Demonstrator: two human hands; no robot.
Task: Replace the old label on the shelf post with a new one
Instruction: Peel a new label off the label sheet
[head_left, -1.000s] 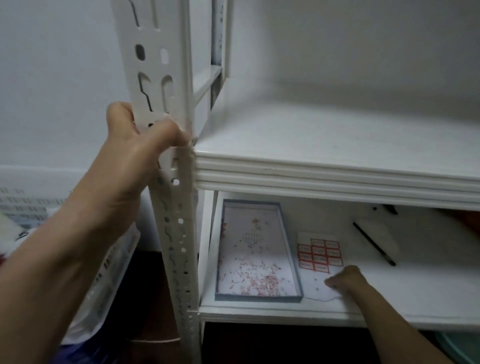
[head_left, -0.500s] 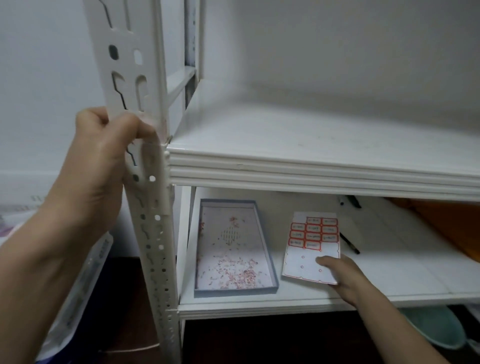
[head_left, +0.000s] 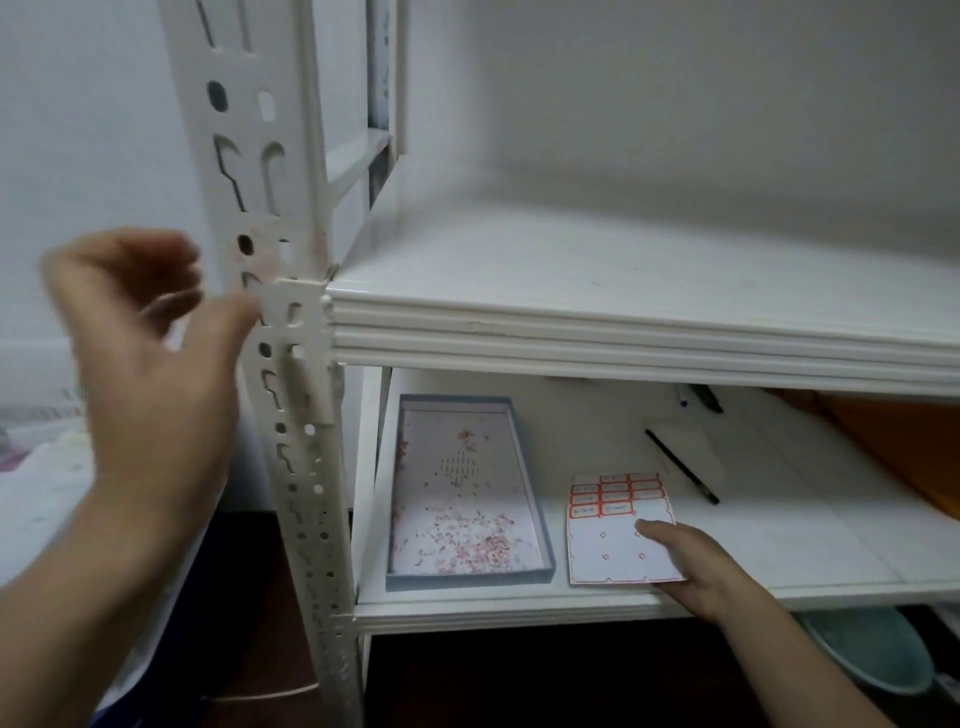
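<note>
Nearest, the left hand (head_left: 140, 332) hovers just left of the shelf post (head_left: 306, 467). It is motion-blurred, with fingers loosely spread and nothing visible in them. The right hand (head_left: 696, 571) is at the front edge of the lower shelf (head_left: 779, 545). Its thumb lies on top of the label sheet (head_left: 613, 551) at the near right corner, and the other fingers are hidden beneath, so it seems to pinch the sheet.

The step in hand looks like fetching a new label. The next move calls for peeling one from the red-bordered rows at the sheet's far end; the near part holds only leftover backing. The writing on the labels is too small to read.

Left of the sheet sits a blue-rimmed tray (head_left: 467, 576) strewn with red scraps. Farther back on the shelf lies a dark pen (head_left: 680, 465).

Higher on the post, just above the upper shelf, a pale patch (head_left: 270, 244) carries a faint reddish smear. Whether it is the old label or only residue cannot be told.
</note>
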